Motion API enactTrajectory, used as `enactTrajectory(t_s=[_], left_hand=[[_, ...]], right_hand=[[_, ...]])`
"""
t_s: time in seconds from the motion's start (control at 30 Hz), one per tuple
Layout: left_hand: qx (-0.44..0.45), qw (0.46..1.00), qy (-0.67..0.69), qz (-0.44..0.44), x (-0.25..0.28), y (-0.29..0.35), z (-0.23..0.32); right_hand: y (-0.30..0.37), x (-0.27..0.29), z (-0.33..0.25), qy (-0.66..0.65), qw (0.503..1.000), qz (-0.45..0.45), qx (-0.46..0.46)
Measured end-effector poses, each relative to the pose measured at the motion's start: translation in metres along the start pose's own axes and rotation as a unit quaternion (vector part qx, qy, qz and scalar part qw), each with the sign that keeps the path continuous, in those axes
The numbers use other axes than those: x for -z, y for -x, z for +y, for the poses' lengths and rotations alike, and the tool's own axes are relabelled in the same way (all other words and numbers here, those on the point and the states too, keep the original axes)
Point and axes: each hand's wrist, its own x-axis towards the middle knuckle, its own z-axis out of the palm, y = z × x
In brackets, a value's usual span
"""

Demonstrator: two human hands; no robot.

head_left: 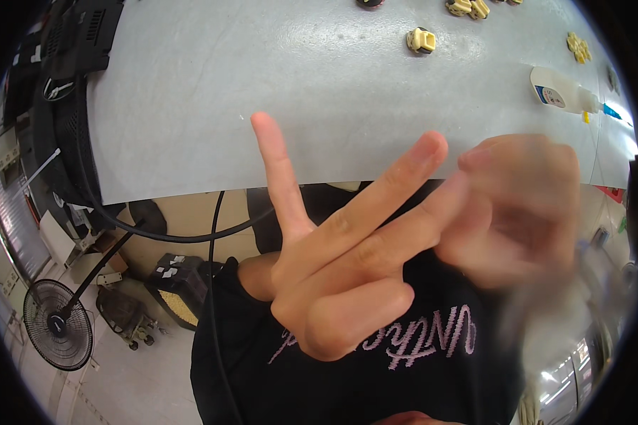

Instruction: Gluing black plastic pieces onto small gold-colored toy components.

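My left hand (354,262) is raised in front of my black shirt, just off the table's near edge. One finger points up, apart from the others; two more stretch toward the right, and another digit is bent. Beside it, my right hand (524,212) is blurred, its fingers curled in. Its thumb and fingertips meet around the end of one left finger, and whether anything small lies between them is hidden. On the grey table (262,85) beyond my hands sits a small cream-yellow piece (422,41) with dark sides.
More cream-yellow pieces (468,8) lie at the far edge, with a yellow cluster (578,48) at far right. A clear bottle with a blue tip (556,90) lies on its side. Black equipment (85,35), a cable (156,236) and a floor fan (57,324) are at left.
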Motion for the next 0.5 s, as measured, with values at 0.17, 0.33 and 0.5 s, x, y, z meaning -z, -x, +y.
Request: enactTrajectory(t_s=[0.17,0.33,0.5], left_hand=[[-0.018,1.000,0.014,-0.010,0.004,-0.003,-0.006],[-0.019,0.999,-0.014,-0.030,0.007,-0.003,-0.005],[0.004,0.998,-0.045,-0.039,0.007,-0.001,-0.002]], right_hand=[[-0.006,0.006,-0.001,0.030,0.999,0.001,-0.021],[-0.001,-0.003,-0.008,0.047,0.998,0.030,0.000],[0.001,-0.008,-0.001,0.006,0.998,0.036,0.042]])
